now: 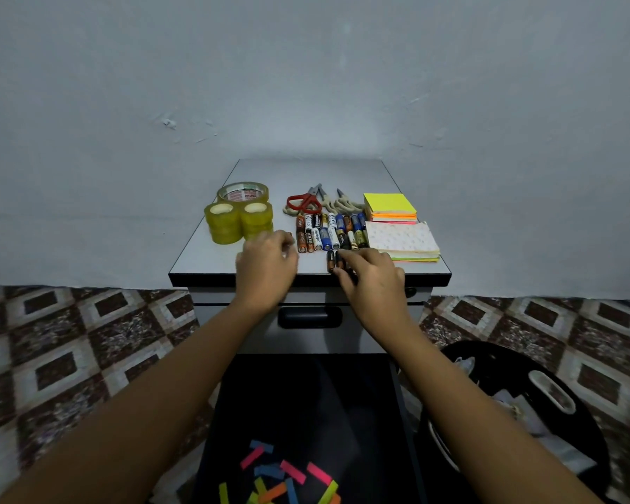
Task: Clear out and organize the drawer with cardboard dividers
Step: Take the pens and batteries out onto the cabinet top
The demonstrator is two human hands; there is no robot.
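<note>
A grey cabinet top (211, 256) carries sorted items: yellow tape rolls (238, 217), scissors (317, 202), a row of batteries (328, 231) and sticky-note pads (397, 227). Below, the open dark drawer (306, 405) holds several coloured paper strips (288, 478) near its front. My left hand (266, 267) hovers over the top beside the tape rolls, fingers curled; something small shows at its fingertips, unclear. My right hand (371, 278) rests at the front edge, its fingers on two dark batteries (334, 260) lying just in front of the battery row.
A black bin (488, 358) with crumpled rubbish stands at the right of the drawer. The cabinet backs onto a pale wall. A closed upper drawer with a black handle (309, 317) sits under the top. Patterned tiles cover the floor on both sides.
</note>
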